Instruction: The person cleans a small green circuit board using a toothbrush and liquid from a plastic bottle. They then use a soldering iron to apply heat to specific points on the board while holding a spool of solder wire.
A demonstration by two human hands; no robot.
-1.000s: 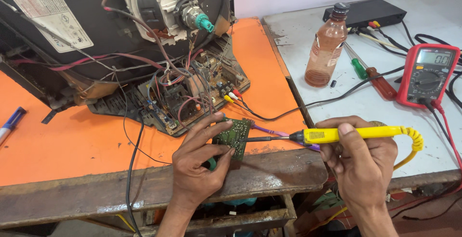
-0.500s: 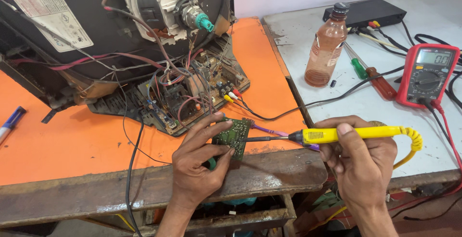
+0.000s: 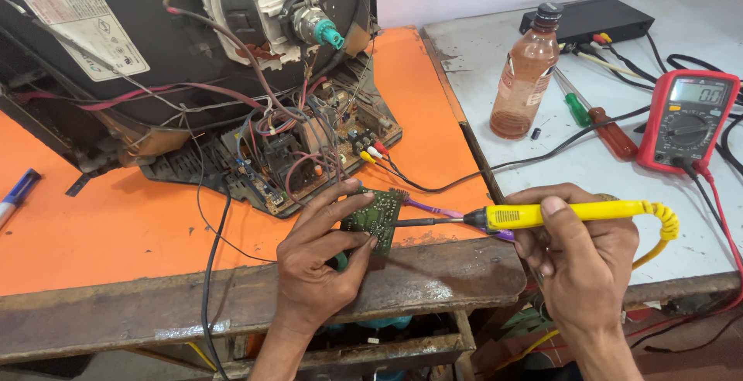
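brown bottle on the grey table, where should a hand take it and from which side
Take the brown bottle around its wide upright body, below the narrow neck and black cap. Come from the near-left side: two screwdrivers lie close on its right and a black cable runs in front.

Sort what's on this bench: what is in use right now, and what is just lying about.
In use:
left hand holding the small green circuit board
right hand holding the yellow soldering iron, tip at the board

Lying about:
brown bottle
red multimeter
screwdrivers
black box
blue pen
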